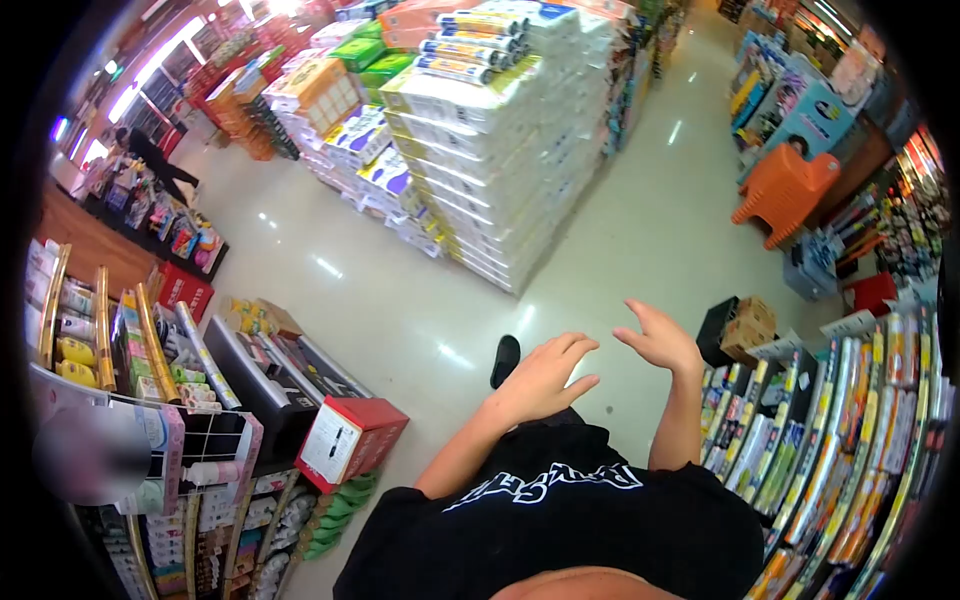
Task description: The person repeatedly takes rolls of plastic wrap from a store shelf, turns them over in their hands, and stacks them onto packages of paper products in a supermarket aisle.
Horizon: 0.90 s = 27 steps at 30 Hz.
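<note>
Both hands are held out in front of my black shirt, over the pale shiny floor. My left hand (545, 378) is empty, its thumb apart from the fingers, which point to the right. A short gap away, my right hand (660, 338) holds nothing, and its thumb and fingers are spread. The two hands do not touch each other or any goods. Beyond them rises a tall stack of white wrapped packs (500, 170). Several rolls in printed wrap (465, 50) lie on top of it. A dark shoe (506, 360) shows beside my left hand.
Shelves of packaged goods (850, 440) stand close on the right, with cardboard boxes (748, 328) and an orange plastic stool (788, 192) farther along. At left are a red box (352, 440) and shelving (205, 450). A person in dark clothes (155, 160) stands far left.
</note>
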Motion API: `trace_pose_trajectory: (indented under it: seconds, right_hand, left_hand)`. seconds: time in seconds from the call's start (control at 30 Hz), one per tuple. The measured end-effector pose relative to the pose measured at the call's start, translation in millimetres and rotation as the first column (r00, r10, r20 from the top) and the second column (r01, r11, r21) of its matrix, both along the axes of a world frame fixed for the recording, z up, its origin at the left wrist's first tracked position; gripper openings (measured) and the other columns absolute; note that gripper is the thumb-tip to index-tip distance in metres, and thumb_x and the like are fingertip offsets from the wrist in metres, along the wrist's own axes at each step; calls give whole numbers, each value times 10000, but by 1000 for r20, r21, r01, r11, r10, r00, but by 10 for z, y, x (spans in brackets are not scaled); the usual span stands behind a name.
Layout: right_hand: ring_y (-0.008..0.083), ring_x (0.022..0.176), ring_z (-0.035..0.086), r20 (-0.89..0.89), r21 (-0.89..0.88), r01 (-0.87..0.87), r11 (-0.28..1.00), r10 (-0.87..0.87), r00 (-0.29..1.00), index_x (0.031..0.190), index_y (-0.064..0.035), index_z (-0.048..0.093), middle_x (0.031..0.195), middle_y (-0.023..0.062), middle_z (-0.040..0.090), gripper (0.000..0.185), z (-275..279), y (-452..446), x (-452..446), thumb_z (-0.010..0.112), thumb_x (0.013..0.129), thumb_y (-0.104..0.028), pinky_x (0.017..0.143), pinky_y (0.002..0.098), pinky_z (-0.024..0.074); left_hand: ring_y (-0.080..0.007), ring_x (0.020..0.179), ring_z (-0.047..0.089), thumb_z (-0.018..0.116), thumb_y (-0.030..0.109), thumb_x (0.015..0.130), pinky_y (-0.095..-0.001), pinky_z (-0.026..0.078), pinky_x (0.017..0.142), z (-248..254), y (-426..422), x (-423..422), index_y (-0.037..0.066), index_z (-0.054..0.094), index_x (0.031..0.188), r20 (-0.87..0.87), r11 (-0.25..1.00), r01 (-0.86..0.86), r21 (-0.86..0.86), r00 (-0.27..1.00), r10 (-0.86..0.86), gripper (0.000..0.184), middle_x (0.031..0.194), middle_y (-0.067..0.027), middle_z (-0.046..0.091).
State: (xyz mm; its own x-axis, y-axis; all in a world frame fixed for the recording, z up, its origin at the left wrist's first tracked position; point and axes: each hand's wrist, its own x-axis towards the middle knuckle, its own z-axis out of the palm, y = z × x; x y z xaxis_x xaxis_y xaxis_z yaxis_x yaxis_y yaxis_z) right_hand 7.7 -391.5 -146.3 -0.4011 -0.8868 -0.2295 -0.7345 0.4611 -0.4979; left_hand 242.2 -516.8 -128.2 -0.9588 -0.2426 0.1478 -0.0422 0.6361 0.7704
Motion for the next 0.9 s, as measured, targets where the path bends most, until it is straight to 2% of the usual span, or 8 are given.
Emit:
trace_pose_trajectory:
  seconds: [0.13, 0.27, 0.37, 0.53, 0.63, 0.73, 0.83, 0.9]
  right_hand:
    - [398, 1327, 509, 82, 58, -194, 979, 188, 979, 1425, 42, 483, 1418, 269, 543, 691, 26, -1067, 12, 642, 933, -416, 1113, 423, 410]
    - [403, 1311, 518, 101, -18, -196, 980, 197, 975, 1424, 45, 476, 1402, 270, 551, 691, 83, -1960, 11, 642, 931, -411, 1105, 425, 414]
    - [411, 1272, 542, 101, -100, -190, 977, 200, 975, 1400, 54, 483, 1365, 273, 572, 676, 45, -2421, -73, 646, 925, -399, 1077, 433, 432]
    - [410, 1275, 540, 107, -93, -174, 980, 183, 977, 1401, 53, 480, 1373, 280, 560, 695, -36, -3060, -315, 658, 913, -409, 1070, 433, 438]
    - [409, 1273, 544, 35, -117, -146, 982, 151, 988, 1417, 54, 460, 1363, 286, 566, 717, -63, -3413, -257, 659, 913, -416, 1069, 429, 442]
    - [403, 1340, 499, 209, -66, -259, 964, 267, 941, 1464, 48, 420, 1437, 290, 512, 736, 124, -3667, -165, 641, 938, -416, 1123, 414, 400]
    - [376, 1279, 556, 216, -103, -293, 950, 309, 926, 1462, 30, 428, 1406, 263, 551, 708, 5, -3897, -201, 658, 946, -398, 1069, 414, 449]
    - [327, 1216, 592, 373, -206, -204, 957, 269, 888, 1465, 9, 432, 1376, 222, 579, 682, -70, -4114, -289, 682, 947, -357, 1021, 397, 479]
  left_hand:
    - [-398, 1189, 571, 609, 358, 970, -477, 466, 1007, -102, -600, 132, 25, 545, 1340, 178, 998, 17, -53, 984, -7, 502, 1326, -204, 572]
    - [-396, 1190, 580, 609, 421, 968, -468, 467, 1013, 10, -1394, 128, 13, 529, 1364, 559, 994, 108, -35, 826, -70, 575, 1300, -210, 599]
    - [-402, 1193, 578, 608, 433, 968, -472, 465, 1018, -44, -1956, 84, 12, 530, 1365, 521, 978, 65, -197, 852, 48, 584, 1306, -214, 598]
    - [-427, 1204, 572, 607, 451, 961, -474, 453, 1042, -125, -2774, 90, 3, 536, 1359, 465, 962, -119, -246, 856, 225, 604, 1329, -231, 590]
    - [-426, 1237, 553, 604, 478, 952, -476, 445, 1059, -221, -3078, 2, 3, 527, 1374, 670, 958, -30, -285, 708, 222, 640, 1372, -240, 561]
    - [-416, 1286, 521, 600, 504, 944, -472, 421, 1090, -281, -3308, -134, 2, 507, 1403, 645, 984, 11, -179, 756, 109, 686, 1420, -238, 524]
    - [-430, 1340, 466, 630, 497, 929, -484, 392, 1117, -355, -3645, -325, -19, 473, 1429, 487, 993, -19, -119, 870, 75, 736, 1458, -261, 478]
    - [-465, 1327, 458, 678, 489, 898, -502, 390, 1108, -631, -4014, -419, -77, 418, 1432, 346, 951, -118, -287, 913, 217, 821, 1441, -310, 463]
